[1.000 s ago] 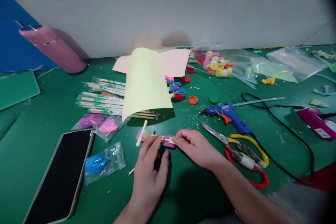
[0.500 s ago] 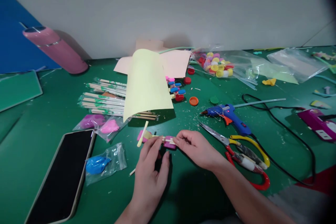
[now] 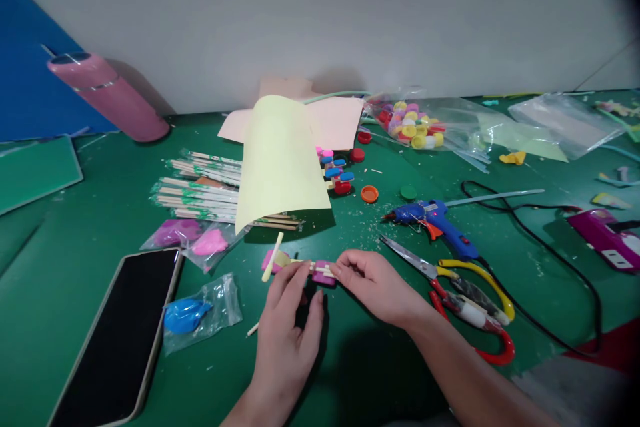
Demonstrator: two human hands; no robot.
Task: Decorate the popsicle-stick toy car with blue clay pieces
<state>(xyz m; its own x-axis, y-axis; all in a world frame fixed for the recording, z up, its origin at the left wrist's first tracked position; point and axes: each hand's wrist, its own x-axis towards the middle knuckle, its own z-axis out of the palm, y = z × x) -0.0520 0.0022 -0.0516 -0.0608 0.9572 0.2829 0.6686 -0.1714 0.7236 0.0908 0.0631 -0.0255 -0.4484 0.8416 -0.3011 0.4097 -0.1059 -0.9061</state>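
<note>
A small craft piece [image 3: 300, 265] made of thin wooden sticks and pink bottle caps rests low on the green table, with a pale stick poking up at its left end. My left hand [image 3: 290, 327] pinches it from the near side, fingertips closed on the sticks. From the right, my right hand [image 3: 373, 283] pinches the stick end beside the magenta cap [image 3: 321, 273].
A blue glue gun [image 3: 435, 220] and red-and-yellow scissors [image 3: 467, 300] lie right of my hands. A phone [image 3: 117, 333], bagged balloons [image 3: 193, 313], wrapped chopsticks [image 3: 197, 190], curled yellow paper [image 3: 280, 160], loose caps, a cap bag [image 3: 410, 123] and a pink bottle [image 3: 107, 95] lie around.
Both hands stay pinched on the craft piece in the same spot. The view has drifted slightly, nothing else moved.
</note>
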